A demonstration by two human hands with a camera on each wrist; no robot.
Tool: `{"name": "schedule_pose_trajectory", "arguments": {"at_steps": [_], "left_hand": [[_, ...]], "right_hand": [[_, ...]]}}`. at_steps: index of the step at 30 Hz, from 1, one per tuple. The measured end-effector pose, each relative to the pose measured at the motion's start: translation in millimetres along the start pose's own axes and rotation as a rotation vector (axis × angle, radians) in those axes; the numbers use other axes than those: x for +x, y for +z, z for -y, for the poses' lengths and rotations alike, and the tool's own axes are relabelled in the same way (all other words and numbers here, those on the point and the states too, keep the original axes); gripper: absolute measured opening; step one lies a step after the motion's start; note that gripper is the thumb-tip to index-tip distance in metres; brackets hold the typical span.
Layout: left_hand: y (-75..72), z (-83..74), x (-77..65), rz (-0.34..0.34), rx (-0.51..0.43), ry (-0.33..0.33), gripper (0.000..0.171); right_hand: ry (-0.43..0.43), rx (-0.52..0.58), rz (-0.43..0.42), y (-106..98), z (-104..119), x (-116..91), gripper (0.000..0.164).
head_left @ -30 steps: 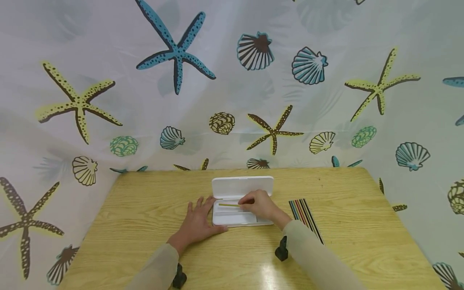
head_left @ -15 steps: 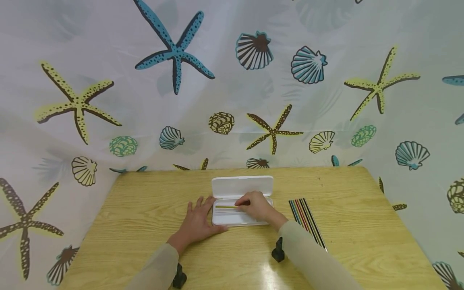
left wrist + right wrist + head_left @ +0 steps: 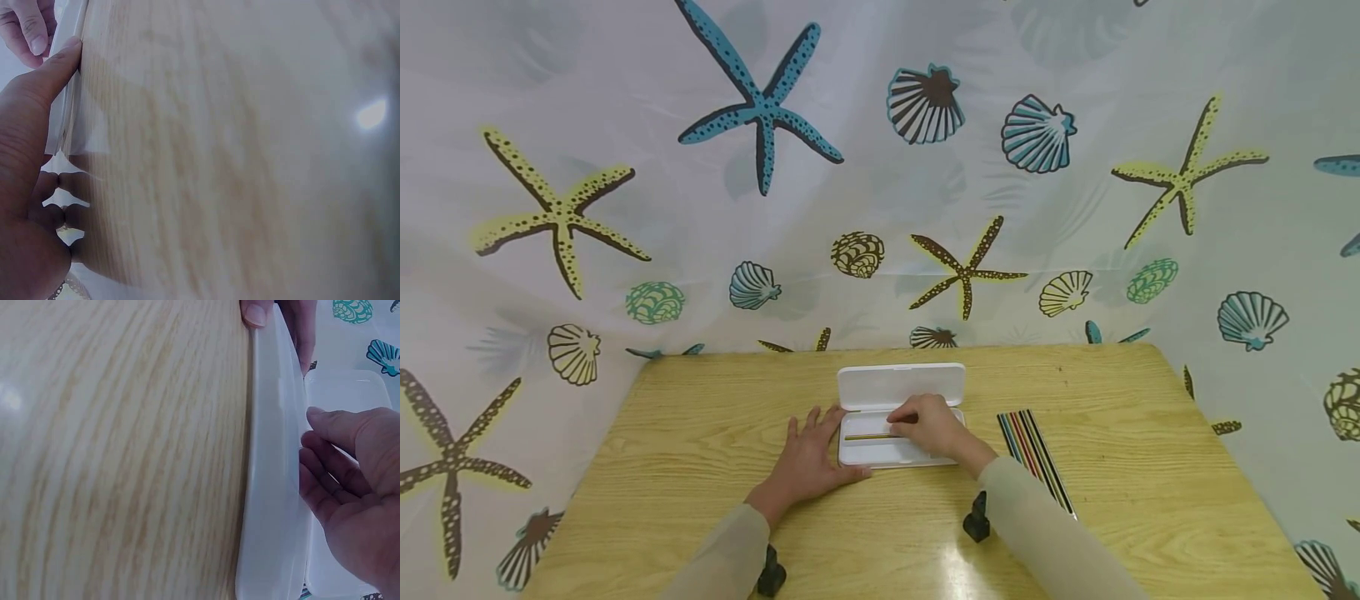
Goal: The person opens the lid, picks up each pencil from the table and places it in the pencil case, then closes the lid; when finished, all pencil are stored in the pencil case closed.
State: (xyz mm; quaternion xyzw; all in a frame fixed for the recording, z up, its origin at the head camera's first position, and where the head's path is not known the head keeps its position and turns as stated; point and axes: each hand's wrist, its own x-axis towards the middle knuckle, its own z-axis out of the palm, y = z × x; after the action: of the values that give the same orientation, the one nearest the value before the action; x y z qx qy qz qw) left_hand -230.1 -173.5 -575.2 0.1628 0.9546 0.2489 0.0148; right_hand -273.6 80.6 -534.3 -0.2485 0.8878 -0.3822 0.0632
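Note:
A white pencil case [image 3: 880, 455] lies on the table with its lid [image 3: 901, 387] raised at the back. My left hand [image 3: 808, 462] holds its left end, thumb along the front wall and index finger at the back corner, the other fingers spread. Inside the tray, a yellow pencil with a dark stripe [image 3: 867, 437] lies lengthwise. My right hand [image 3: 934, 427] is over the tray, fingertips close above the pencil's right end, which they partly hide. In the right wrist view a gap shows between the thumb [image 3: 337, 428] and the bent fingers.
Several coloured pencils [image 3: 1036, 454] lie side by side on the wooden table [image 3: 700, 433], right of the case and beside the right sleeve [image 3: 1045, 517]. A curtain with starfish and shells [image 3: 820, 317] hangs behind the table and at both sides.
The yellow pencil, earlier between my right fingertips, has come down toward the front of the tray compartment, and my fingers have let go. The right hand moved slightly left; the left stayed put.

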Motion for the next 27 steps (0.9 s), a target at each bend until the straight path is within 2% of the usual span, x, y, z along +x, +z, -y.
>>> {"name": "schedule_pose_trajectory", "arguments": {"at_steps": [5, 15, 27], "left_hand": [[0.9, 1.1, 0.5, 0.0, 0.0, 0.004, 0.109], [0.5, -0.6, 0.3, -0.001, -0.006, 0.003, 0.109], [3.2, 5.1, 1.6, -0.022, -0.014, 0.02, 0.107]], "right_hand": [[0.049, 0.08, -0.001, -10, 0, -6, 0.017], [0.052, 0.202, -0.021, -40, -5, -27, 0.028], [0.129, 0.302, -0.069, -76, -31, -56, 0.035]]}}
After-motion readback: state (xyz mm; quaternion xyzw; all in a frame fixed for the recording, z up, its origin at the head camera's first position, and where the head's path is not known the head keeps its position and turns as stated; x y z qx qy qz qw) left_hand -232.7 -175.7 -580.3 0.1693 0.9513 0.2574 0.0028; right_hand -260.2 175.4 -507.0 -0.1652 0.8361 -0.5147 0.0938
